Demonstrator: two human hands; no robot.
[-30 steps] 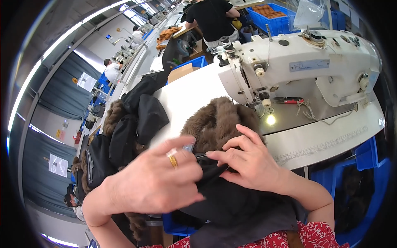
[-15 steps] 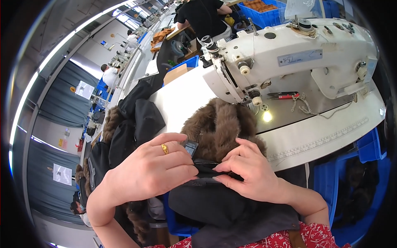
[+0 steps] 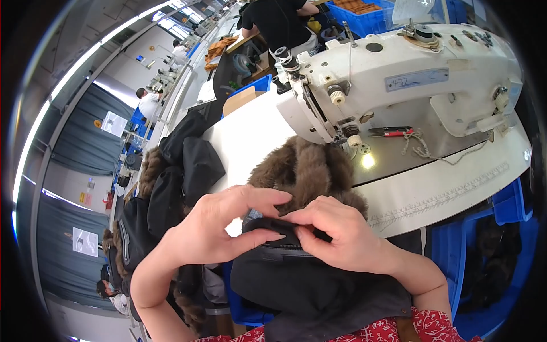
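A black garment (image 3: 307, 279) with a zipper and thick brown fur trim (image 3: 313, 171) lies across my lap and up onto the sewing table. My right hand (image 3: 342, 233) is closed, pinching a folded edge of the black cloth between thumb and forefinger. Facing it, my left hand (image 3: 213, 222) has its thumb and forefinger spread apart. That thumb rests against the cloth near the zipper; the other fingers are mostly hidden. Partly behind the left hand shows a small grey-blue label (image 3: 254, 214). Beyond the fur stands a white sewing machine (image 3: 364, 80), its lamp lit.
Red-handled thread snips (image 3: 391, 131) and a loose cord (image 3: 424, 149) lie on the machine bed. More black garments with fur (image 3: 176, 176) are heaped at left. A blue bin (image 3: 450, 268) stands lower right. A person in black (image 3: 279, 23) sits ahead.
My left hand has let the cloth edge go, its thumb and forefinger parting. My right hand has moved slightly up and left. The cloth edge is now folded up over the zipper.
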